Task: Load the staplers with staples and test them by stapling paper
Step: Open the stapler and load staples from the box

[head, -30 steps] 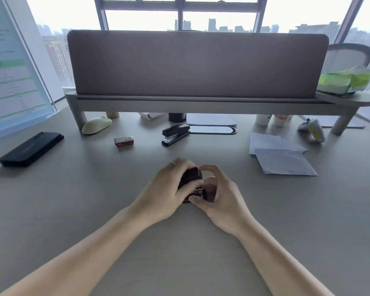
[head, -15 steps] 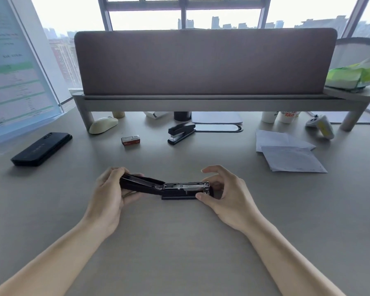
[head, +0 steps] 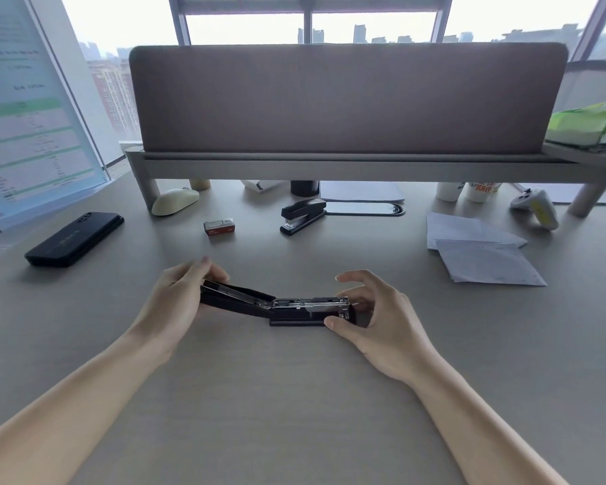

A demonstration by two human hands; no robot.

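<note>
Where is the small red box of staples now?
In the head view, the staple box lies left of centre, between the mouse and the closed stapler.

My one camera sits on my head, facing forward and down. The counter (head: pixel 294 397) lies near, window (head: pixel 371 22) at twelve o'clock.

black stapler (head: pixel 277 306) | red-white staple box (head: pixel 219 227) | cream mouse (head: pixel 175 201) | black phone (head: pixel 74 238)

The stapler (head: pixel 294 306), clasped shut between both hands a second ago, is now swung open; the left hand (head: pixel 175 302) holds its cover out left of the right hand (head: pixel 375 316).
</note>
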